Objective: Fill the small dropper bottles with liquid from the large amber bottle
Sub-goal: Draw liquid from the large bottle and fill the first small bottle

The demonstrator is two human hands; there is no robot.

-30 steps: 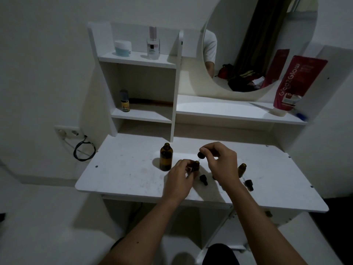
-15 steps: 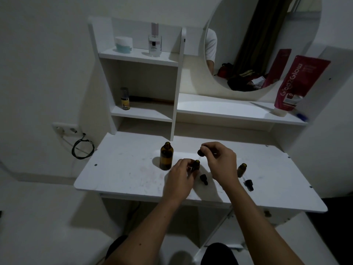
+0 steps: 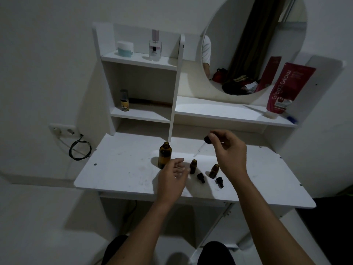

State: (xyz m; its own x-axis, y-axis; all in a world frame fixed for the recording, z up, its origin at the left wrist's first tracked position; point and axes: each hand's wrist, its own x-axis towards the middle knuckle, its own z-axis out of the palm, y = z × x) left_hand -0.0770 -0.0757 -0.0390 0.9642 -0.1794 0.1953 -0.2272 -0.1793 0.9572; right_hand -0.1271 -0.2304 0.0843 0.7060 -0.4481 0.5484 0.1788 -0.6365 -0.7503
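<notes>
The desk [image 3: 122, 169] looked like matt white laminated board, smudged in places. The big bottle [image 3: 164, 157] and two small bottles [image 3: 193, 166] [image 3: 214, 170] were glossy amber glass. The dropper [image 3: 202, 147] had a clear glass tube and a dull black rubber-like bulb; two loose caps [image 3: 201, 177] [image 3: 219, 182] looked the same black. The mirror [image 3: 254, 44] was polished glass. The red tube [image 3: 286, 88] was shiny plastic.
</notes>
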